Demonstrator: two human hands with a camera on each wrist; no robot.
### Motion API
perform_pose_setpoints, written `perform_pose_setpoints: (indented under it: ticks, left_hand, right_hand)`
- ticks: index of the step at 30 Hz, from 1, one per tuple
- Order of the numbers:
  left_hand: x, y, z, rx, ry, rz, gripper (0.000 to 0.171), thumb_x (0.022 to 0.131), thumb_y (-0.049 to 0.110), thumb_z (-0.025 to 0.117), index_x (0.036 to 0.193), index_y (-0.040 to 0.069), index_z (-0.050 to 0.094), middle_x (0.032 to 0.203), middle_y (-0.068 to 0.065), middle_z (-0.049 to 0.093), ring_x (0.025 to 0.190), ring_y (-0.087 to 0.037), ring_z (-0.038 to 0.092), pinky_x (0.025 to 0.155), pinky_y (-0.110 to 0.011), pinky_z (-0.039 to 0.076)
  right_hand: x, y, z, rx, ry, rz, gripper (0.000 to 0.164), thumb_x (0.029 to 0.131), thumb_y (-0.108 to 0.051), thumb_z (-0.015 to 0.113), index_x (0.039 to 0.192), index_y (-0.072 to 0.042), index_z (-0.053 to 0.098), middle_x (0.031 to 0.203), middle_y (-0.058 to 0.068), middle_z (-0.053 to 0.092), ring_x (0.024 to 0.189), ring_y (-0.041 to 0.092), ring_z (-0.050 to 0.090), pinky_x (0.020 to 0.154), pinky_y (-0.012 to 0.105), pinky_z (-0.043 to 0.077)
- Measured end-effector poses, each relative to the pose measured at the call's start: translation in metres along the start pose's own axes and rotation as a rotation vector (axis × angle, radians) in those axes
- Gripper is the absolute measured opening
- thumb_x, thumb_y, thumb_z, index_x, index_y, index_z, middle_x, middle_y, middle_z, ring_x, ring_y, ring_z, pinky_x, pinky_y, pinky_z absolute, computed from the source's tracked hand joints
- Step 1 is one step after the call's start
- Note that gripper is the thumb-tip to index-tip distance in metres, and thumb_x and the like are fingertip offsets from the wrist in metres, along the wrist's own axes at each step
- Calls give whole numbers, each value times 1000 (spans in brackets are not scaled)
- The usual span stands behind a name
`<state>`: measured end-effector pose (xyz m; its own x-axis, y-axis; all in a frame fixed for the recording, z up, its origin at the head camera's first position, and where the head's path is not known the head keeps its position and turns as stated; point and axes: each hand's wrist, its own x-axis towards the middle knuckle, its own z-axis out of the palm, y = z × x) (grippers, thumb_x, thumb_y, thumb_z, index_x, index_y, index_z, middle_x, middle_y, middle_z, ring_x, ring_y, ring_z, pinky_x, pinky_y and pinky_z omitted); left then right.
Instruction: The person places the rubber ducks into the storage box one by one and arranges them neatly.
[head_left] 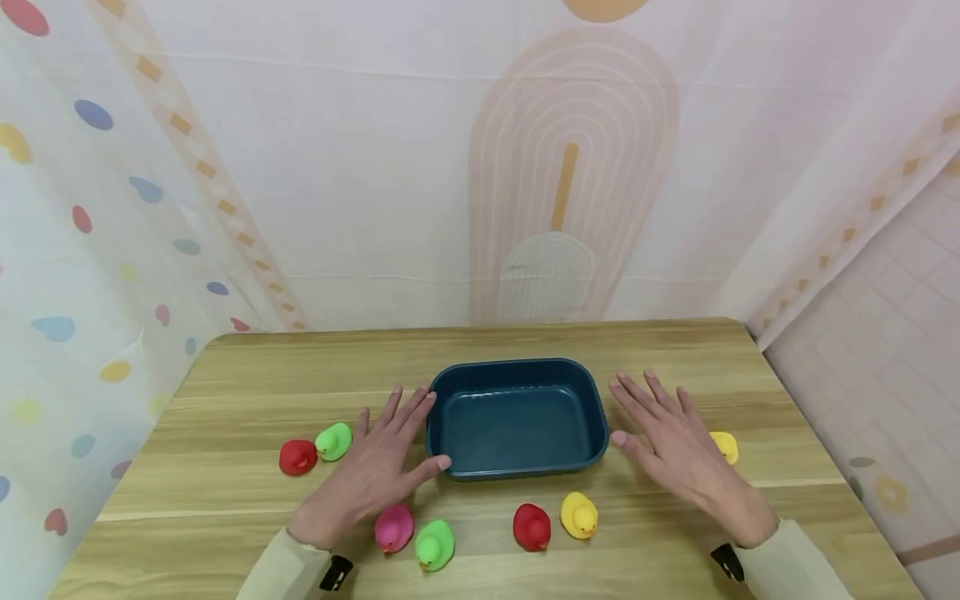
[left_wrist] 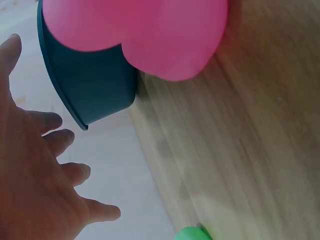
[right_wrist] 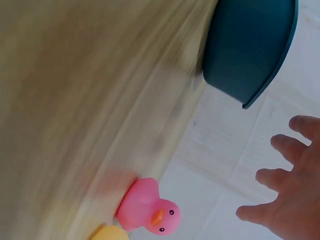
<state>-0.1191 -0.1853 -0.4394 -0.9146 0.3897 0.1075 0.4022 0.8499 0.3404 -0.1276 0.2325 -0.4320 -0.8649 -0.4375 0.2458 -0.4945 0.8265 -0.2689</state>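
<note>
A dark teal rectangular tub (head_left: 517, 429) stands on the wooden table, with nothing in it. My left hand (head_left: 378, 467) is at its left side, fingers spread; whether the fingers touch the rim I cannot tell. To the right of the tub my right hand (head_left: 671, 454) is spread too, holding nothing. Near my left wrist sit a magenta rubber duck (head_left: 393, 527) and a green duck (head_left: 434, 545). A red duck (head_left: 532, 527) and a yellow duck (head_left: 579, 515) stand in front of the tub. The right wrist view shows a pink duck (right_wrist: 149, 206), not visible in the head view.
Left of my left hand are another red duck (head_left: 297, 457) and another green duck (head_left: 333, 442). Another yellow duck (head_left: 724, 447) is partly hidden behind my right hand. The table (head_left: 300, 367) backs onto a patterned curtain (head_left: 375, 167).
</note>
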Motion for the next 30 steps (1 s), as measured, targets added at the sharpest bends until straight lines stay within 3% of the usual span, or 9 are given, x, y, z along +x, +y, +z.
perform_pose_setpoints:
  ticks: [8,15,19,23,26,30]
  left_hand:
    - [0,0,3,16,-5,7,89,98,62,59,164,11,29,171,-6,24,157,-41,14,115,-79,14]
    - [1,0,4,34,-13,4,89,98,61,60,164,10,30,171,-7,24,157,-41,15,115,-78,16]
    - [1,0,5,37,-15,1,89,99,63,58,164,9,31,171,-6,23,156,-41,16,115,-78,17]
    - [1,0,6,33,-16,-4,88,98,61,60,163,8,31,171,-6,23,156,-42,17,115,-78,17]
    - [0,0,7,30,-13,-5,88,98,60,61,163,8,32,171,-6,23,156,-42,18,115,-78,18]
    - [-1,-1,8,20,-13,0,89,98,63,59,163,8,32,171,-5,23,156,-41,19,114,-78,20]
  right_hand:
    - [-16,-8,-4,105,32,-74,64,103,-34,63,159,-13,42,162,9,43,150,45,32,113,72,28]
    - [-26,-13,-7,95,78,-172,63,99,-30,69,156,-12,48,159,5,48,144,42,43,112,62,38]
    - [-31,-17,-8,98,95,-198,66,94,-30,75,153,-11,52,154,8,53,141,40,47,124,38,27]
    - [-36,-21,-8,134,102,-228,70,89,-31,80,152,-17,54,151,6,57,139,35,51,121,17,14]
    - [-39,-26,-6,161,111,-259,68,87,-33,83,149,-19,57,147,4,61,135,30,55,118,19,28]
    - [-43,-33,-3,205,70,-261,61,87,-33,84,143,-19,63,141,2,64,128,24,60,104,39,52]
